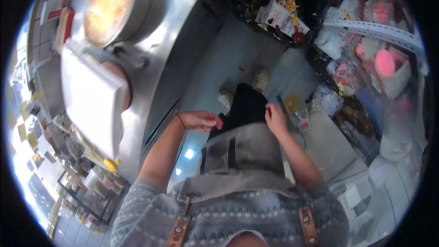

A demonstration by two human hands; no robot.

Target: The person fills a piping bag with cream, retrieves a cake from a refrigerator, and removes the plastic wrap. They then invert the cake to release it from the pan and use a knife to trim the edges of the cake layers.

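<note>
My left hand (203,120) is in front of the apron's left side, its fingers loosely curled; whether something small is between them cannot be told. At the right edge of the grey apron (250,147), my right hand (275,118) has bent fingers close to the cloth, with no object visible in it. To the left, a large round metal pot (132,7) with yellowish contents stands on a steel counter (137,75). Nearer me on that counter, a white box-like object (91,92) covers part of a brown round thing (120,79).
A black bin (236,10) holding food scraps and a printed carton (281,19) stands ahead. Bags and pink items crowd a white perforated shelf (370,25) at right. A dark rack with containers (92,185) is at lower left. A yellow roll (292,103) lies beyond my right hand.
</note>
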